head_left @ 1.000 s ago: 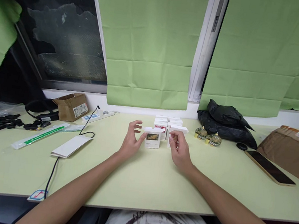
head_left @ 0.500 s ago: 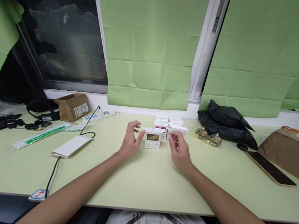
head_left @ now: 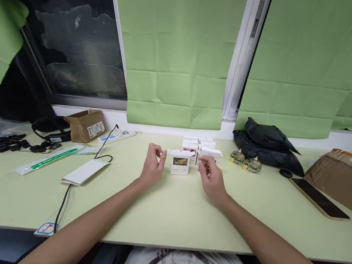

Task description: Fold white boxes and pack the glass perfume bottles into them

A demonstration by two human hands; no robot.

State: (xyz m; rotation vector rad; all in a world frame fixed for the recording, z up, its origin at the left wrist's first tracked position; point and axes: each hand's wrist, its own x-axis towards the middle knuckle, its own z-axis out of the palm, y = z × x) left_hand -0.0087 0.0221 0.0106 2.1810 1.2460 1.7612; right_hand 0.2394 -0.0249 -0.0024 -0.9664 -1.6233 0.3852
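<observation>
In the head view, on the counter (head_left: 164, 217), a white box (head_left: 175, 171), upright. Just left of it, left hand (head_left: 152, 167), half curled with a small gap, holding nothing. Near its right side, right hand (head_left: 212, 178), curled tighter; cannot tell if holding anything. Other boxes (head_left: 207, 144) on the far side.

Head view, forward-down over table (head_left: 164, 217), seemingly near.
</observation>
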